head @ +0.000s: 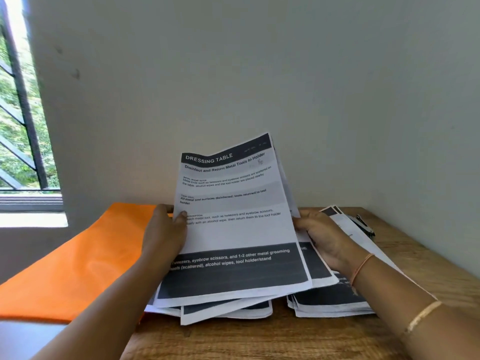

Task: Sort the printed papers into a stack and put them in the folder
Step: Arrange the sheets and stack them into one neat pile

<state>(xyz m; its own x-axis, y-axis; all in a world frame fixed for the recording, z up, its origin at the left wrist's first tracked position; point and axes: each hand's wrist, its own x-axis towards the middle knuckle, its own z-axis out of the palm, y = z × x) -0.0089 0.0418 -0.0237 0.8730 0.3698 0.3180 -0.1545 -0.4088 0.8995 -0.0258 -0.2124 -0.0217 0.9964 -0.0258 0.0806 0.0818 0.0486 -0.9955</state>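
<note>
Now, left hand [163, 235] pinches the printed papers [233, 224], right hand [322, 237] curls round their other edge, orange folder [78, 261] beside.

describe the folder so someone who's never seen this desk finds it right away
Start at the wooden table by the wall and look to its left end, near the window. The folder lies there, beside the left hand: plain bright orange, unlike the black-and-white printed papers beside it.
</note>
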